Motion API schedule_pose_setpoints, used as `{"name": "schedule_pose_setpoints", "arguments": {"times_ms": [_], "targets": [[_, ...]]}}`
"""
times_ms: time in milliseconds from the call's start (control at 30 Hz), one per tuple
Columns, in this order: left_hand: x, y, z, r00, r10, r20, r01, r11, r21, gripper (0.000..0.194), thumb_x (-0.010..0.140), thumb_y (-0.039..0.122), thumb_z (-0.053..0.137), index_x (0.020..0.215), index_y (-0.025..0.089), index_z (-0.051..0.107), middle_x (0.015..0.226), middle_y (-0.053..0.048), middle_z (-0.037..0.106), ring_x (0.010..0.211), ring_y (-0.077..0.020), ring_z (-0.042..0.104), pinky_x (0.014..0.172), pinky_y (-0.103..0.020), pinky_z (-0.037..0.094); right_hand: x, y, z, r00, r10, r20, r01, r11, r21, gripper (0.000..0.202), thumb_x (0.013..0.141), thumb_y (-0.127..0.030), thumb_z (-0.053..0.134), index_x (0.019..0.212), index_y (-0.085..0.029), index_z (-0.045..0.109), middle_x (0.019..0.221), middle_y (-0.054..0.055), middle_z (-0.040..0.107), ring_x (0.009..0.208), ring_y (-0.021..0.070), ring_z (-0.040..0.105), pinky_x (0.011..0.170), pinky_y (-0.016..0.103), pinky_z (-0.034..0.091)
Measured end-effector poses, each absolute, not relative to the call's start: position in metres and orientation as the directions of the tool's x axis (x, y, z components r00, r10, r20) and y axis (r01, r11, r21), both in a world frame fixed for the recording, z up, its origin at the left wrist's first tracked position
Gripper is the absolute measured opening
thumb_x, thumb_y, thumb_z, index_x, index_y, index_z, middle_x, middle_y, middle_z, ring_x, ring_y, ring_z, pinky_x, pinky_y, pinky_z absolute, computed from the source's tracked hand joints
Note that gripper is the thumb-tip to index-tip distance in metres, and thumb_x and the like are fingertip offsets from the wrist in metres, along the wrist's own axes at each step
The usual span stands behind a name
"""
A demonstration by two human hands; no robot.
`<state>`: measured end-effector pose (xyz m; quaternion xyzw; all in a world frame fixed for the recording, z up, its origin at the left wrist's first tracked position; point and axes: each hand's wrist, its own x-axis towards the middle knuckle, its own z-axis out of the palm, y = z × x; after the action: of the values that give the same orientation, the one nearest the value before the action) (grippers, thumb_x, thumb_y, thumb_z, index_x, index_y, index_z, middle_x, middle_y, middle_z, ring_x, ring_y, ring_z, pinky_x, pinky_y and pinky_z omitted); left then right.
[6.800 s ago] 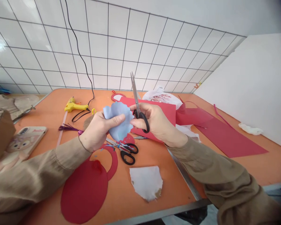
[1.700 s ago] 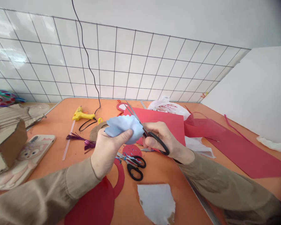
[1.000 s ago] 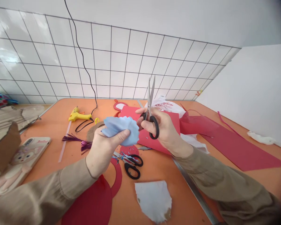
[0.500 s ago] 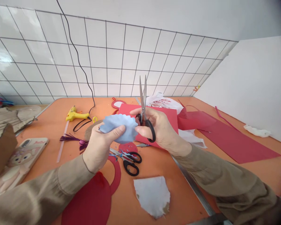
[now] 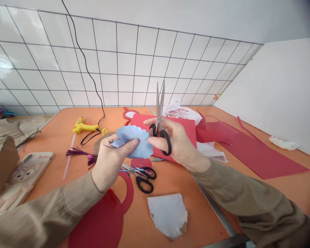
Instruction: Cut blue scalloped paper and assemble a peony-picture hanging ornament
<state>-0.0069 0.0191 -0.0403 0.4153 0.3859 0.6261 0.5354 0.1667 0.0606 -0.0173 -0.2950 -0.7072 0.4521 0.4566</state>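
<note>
My left hand (image 5: 113, 155) pinches a pale blue piece of fabric (image 5: 139, 146) with a scalloped edge, thumb on top. In my right hand (image 5: 179, 144) is a pair of scissors (image 5: 160, 110), its black handles around the fingers and its blades pointing up, slightly apart. My right thumb is close to the fabric's right edge; whether it touches I cannot tell. Below the hands, a second pair of black-handled scissors (image 5: 144, 186) lies on the table among blue trimmings. A pale, ragged-edged fabric scrap (image 5: 167, 215) rests nearer to me.
On the orange table (image 5: 134, 227) lie red sheets (image 5: 260, 155), a red round piece (image 5: 98, 220) and a plastic bag (image 5: 183, 112). A yellow glue gun (image 5: 85, 127), a purple tassel (image 5: 90, 158), a phone (image 5: 31, 170) and cardboard (image 5: 2, 165) are at left. A gridded wall (image 5: 129, 65) stands behind.
The blue fabric has turned a little in my left hand, showing more of its face. The scissors in my right hand have shifted slightly to the right, blades still up.
</note>
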Motion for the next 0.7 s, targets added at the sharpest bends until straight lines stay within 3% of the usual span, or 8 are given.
{"name": "schedule_pose_setpoints", "arguments": {"times_ms": [267,467,700], "targets": [[-0.005,0.02,-0.041,-0.09,0.993,0.079,-0.362,-0.107,0.926,0.022,0.058,0.029,0.09,0.069,0.016,0.076,0.073,-0.003,0.075,0.065,-0.0154,0.067,0.066,-0.028,0.057,0.167,0.064,-0.019,-0.358,0.861,0.362,-0.005,0.386,-0.923,0.027,0.07,-0.019,0.067,0.096,-0.022,0.064,0.068,-0.004,0.057,0.06,0.0114,0.054,0.056,0.027,0.045],[-0.006,0.022,-0.044,-0.135,0.983,0.125,-0.378,-0.168,0.911,0.016,0.063,0.026,0.088,0.07,0.018,0.076,0.073,-0.001,0.074,0.067,-0.0145,0.066,0.071,-0.029,0.057,0.167,0.063,-0.016,-0.346,0.859,0.376,-0.112,0.36,-0.926,0.03,0.078,-0.035,0.069,0.101,-0.018,0.061,0.067,-0.003,0.058,0.059,0.0123,0.057,0.059,0.029,0.047],[-0.006,0.022,-0.045,-0.116,0.982,0.147,-0.4,-0.182,0.898,0.015,0.067,0.027,0.085,0.076,0.019,0.076,0.079,-0.001,0.074,0.073,-0.016,0.066,0.075,-0.03,0.056,0.157,0.052,-0.017,-0.362,0.892,0.271,0.015,0.297,-0.955,0.032,0.064,-0.015,0.072,0.094,-0.02,0.062,0.076,-0.002,0.059,0.062,0.0101,0.051,0.055,0.024,0.043]]}}
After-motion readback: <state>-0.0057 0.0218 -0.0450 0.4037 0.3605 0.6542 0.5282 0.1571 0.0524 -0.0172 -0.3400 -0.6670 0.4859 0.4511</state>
